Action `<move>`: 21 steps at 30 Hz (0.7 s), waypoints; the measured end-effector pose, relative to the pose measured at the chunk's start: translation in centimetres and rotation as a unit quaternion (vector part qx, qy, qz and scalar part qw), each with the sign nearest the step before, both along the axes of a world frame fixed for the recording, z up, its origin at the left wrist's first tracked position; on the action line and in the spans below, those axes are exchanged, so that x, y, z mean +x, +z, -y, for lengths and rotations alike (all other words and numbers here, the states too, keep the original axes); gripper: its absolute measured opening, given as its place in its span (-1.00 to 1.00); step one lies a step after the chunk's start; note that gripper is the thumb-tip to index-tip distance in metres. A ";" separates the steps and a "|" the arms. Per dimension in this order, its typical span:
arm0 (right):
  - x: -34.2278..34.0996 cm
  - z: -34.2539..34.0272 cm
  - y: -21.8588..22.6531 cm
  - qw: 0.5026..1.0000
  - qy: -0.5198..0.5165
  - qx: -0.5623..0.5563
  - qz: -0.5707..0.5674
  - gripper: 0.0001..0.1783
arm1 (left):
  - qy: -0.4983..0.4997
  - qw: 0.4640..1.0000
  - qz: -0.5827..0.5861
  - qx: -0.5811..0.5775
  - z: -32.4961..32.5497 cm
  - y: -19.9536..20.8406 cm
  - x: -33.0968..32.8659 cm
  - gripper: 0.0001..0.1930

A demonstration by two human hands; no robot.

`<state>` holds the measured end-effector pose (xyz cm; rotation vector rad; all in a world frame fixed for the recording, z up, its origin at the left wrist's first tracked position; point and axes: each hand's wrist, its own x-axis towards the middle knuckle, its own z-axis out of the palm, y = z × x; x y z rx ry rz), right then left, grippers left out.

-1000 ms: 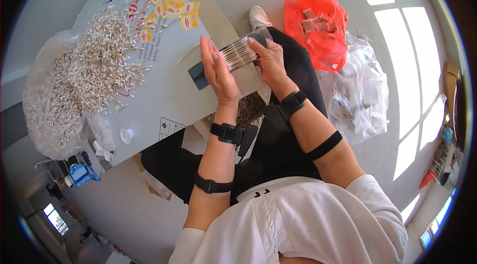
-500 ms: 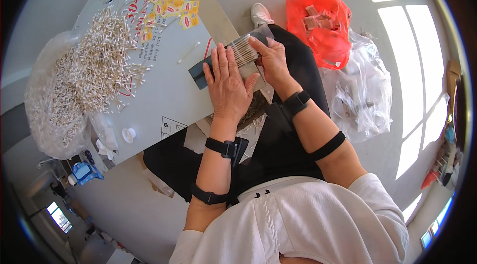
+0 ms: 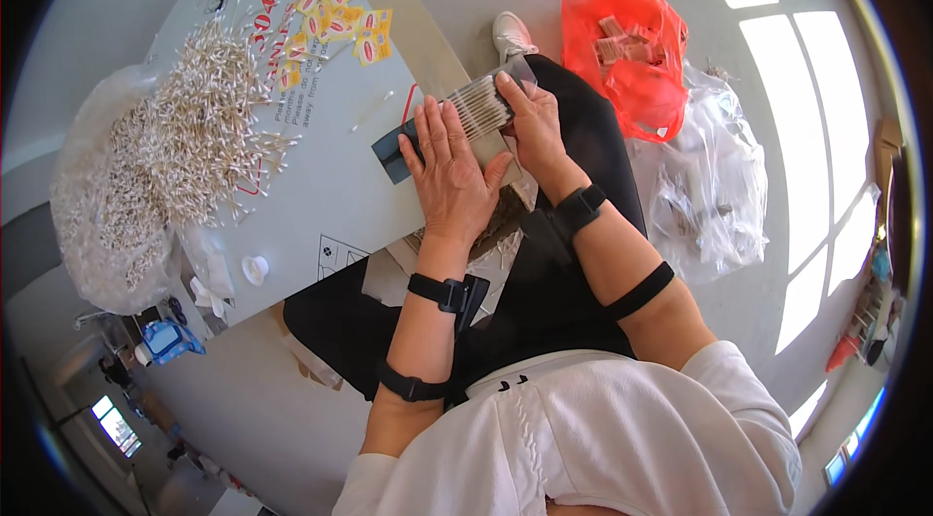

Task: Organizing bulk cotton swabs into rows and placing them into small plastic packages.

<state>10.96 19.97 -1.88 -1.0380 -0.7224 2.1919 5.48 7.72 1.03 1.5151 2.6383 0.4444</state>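
Note:
A clear flat pack of cotton swabs (image 3: 478, 106) lies slantwise at the right edge of the table, its swabs side by side in a row. My left hand (image 3: 452, 176) rests flat over the pack's left part with fingers stretched out. From under those fingers a dark strip (image 3: 392, 158) sticks out. At the other end, my right hand (image 3: 536, 132) grips the pack with the thumb on top; its other fingers are mostly hidden beneath. One loose swab (image 3: 370, 115) lies on the table left of my left hand.
A large heap of loose swabs (image 3: 209, 113) spills from a clear bag (image 3: 92, 166) at the table's left. Yellow printed packets (image 3: 373, 38) lie at the far side. A white round cap (image 3: 255, 270) sits near the front edge. Red (image 3: 646, 108) and clear (image 3: 719, 210) plastic bags stand on the floor.
My right thumb has shifted slightly on the pack, and more of the swab row shows between my hands. My left hand stays flat; the whole view has moved a little.

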 end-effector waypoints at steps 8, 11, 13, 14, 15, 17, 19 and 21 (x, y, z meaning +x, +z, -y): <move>-0.5 -0.3 -0.5 1.000 -0.004 0.023 -0.010 -0.79 | 0.024 0.999 -0.011 -0.021 0.0 0.1 -0.3 -0.06; 0.7 -0.9 -1.3 0.998 0.046 0.030 0.005 -0.83 | 0.030 0.999 0.007 0.033 0.1 0.4 -0.9 -0.13; 1.4 -1.0 -1.7 0.999 0.052 0.013 -0.007 -0.81 | 0.063 0.996 -0.001 0.059 0.2 0.7 -2.3 -0.21; 1.7 -1.2 -1.9 0.998 0.055 0.013 -0.012 -0.81 | 0.070 0.991 -0.049 0.107 0.2 0.8 -3.8 -0.37; 1.9 -1.4 -2.1 0.998 0.056 0.004 -0.011 -0.79 | 0.072 0.990 -0.054 0.108 0.3 0.9 -5.6 -0.37; 1.6 -1.2 -1.7 0.998 0.059 -0.007 -0.014 -0.77 | 0.109 0.981 -0.002 0.161 0.7 0.9 -9.6 -0.55; 0.8 -0.7 -0.4 0.999 0.019 -0.035 -0.012 -0.77 | 0.133 0.979 0.063 0.143 0.8 1.1 -14.0 -0.62; 0.8 -0.8 -0.6 0.999 0.027 -0.034 -0.022 -0.75 | 0.151 0.971 0.134 0.126 -0.5 1.3 -16.5 -0.69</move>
